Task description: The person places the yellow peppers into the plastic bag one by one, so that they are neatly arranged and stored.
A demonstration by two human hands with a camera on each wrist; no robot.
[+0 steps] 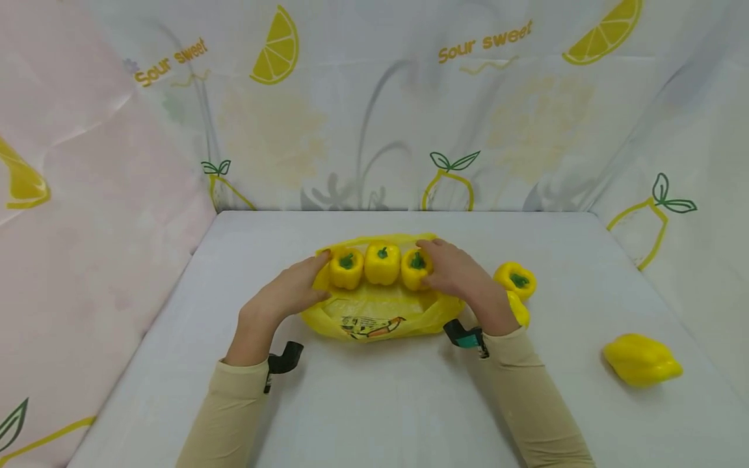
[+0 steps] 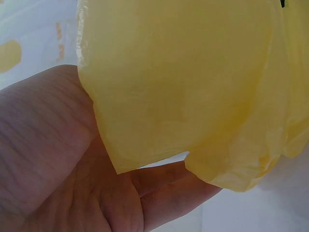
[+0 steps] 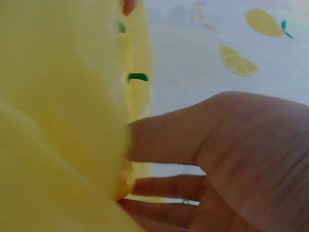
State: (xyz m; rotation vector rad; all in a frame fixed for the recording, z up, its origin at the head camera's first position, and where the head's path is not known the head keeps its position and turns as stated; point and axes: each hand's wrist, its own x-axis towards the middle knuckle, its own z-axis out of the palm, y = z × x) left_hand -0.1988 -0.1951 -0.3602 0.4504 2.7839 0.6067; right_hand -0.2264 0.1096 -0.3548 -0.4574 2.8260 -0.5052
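Observation:
A yellow plastic bag (image 1: 374,309) lies spread on the table, with three yellow bell peppers in a row at its far side: a left one (image 1: 346,269), a middle one (image 1: 382,265) and a right one (image 1: 414,275). My right hand (image 1: 459,270) holds the right pepper, thumb on the near side and fingers on the far side. At the bag's left edge, my left hand (image 1: 287,286) keeps thumb and fingers spread apart beside the left pepper. In both wrist views, yellow film covers some of the fingertips.
Right of the bag, one yellow bell pepper (image 1: 515,280) and another (image 1: 517,309), partly hidden by my right wrist, sit close together. A further one (image 1: 642,360) lies on its side at the table's right. Behind the white table (image 1: 374,409) hangs a lemon-print cloth (image 1: 374,97).

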